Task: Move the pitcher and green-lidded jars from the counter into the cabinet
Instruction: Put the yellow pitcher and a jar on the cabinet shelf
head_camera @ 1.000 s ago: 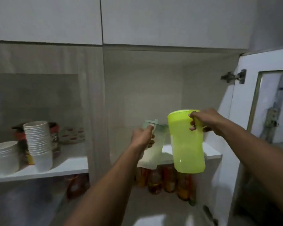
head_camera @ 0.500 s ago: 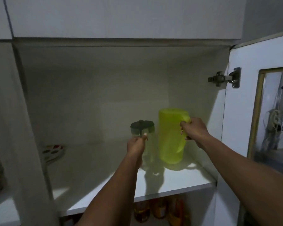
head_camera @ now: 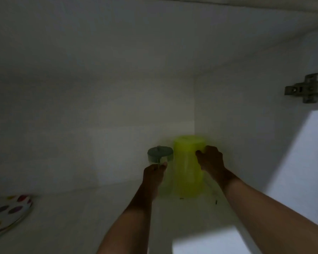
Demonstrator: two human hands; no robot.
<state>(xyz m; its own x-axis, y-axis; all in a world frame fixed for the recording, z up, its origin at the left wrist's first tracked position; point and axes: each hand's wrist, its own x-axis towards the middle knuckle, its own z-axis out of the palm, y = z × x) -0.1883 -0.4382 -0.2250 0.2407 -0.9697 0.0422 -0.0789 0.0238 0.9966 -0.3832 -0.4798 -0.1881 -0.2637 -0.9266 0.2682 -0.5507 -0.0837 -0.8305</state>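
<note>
A translucent yellow-green pitcher [head_camera: 188, 167] stands on the white cabinet shelf [head_camera: 103, 217] in the back right corner. My right hand [head_camera: 210, 162] is closed around its handle on the right side. Just left of it is a clear jar with a dark green lid [head_camera: 160, 153]. My left hand [head_camera: 153, 174] grips the jar's body from the front and hides most of it. Jar and pitcher almost touch. The view is dim and blurred.
A plate with coloured spots [head_camera: 6, 213] lies on the shelf at the far left. The cabinet's right wall carries a metal hinge [head_camera: 305, 88], with the open door [head_camera: 301, 162] beyond it. The back wall is close behind the pitcher.
Both hands have pushed the jar and pitcher deeper onto the shelf, toward the back right corner. The camera has moved in closer, so the lower shelf has left the view.
</note>
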